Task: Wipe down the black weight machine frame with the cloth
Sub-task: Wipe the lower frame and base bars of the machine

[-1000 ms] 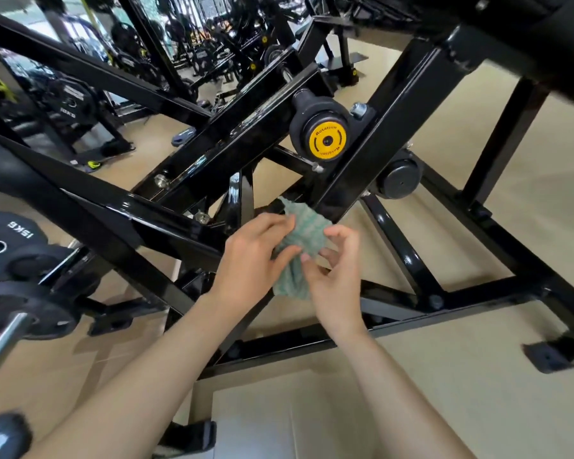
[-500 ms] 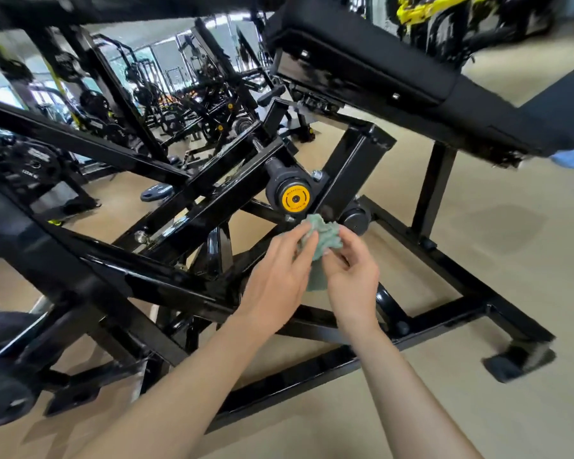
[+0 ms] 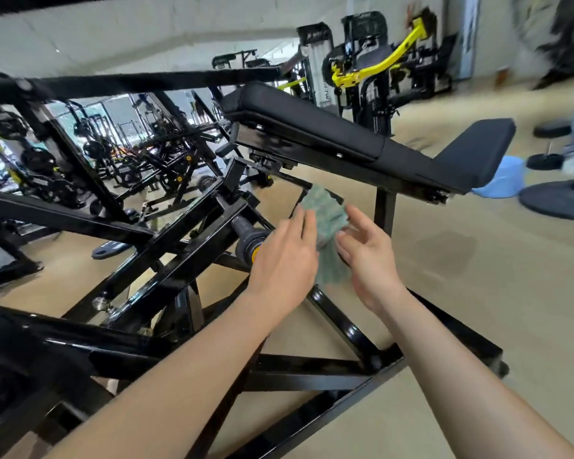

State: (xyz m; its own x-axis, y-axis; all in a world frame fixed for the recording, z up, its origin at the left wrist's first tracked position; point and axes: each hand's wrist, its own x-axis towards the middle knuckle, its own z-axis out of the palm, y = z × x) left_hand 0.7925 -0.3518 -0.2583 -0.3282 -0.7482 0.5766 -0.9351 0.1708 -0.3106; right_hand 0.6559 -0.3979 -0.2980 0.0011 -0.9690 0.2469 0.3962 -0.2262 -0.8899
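The cloth point(image 3: 327, 220), bunched before, now spreads between the loosely open left hand point(image 3: 282, 260) and right hand point(image 3: 368, 256), so wiping the frame point(image 3: 345, 326) waits.

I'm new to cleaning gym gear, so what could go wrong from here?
1. The cloth hangs loosely between the left hand and right hand, seemingly off the frame; with no firm grip visible it could drop to the floor.
2. The pivot hub sits beside the left hand; cloth or fingers might catch there.
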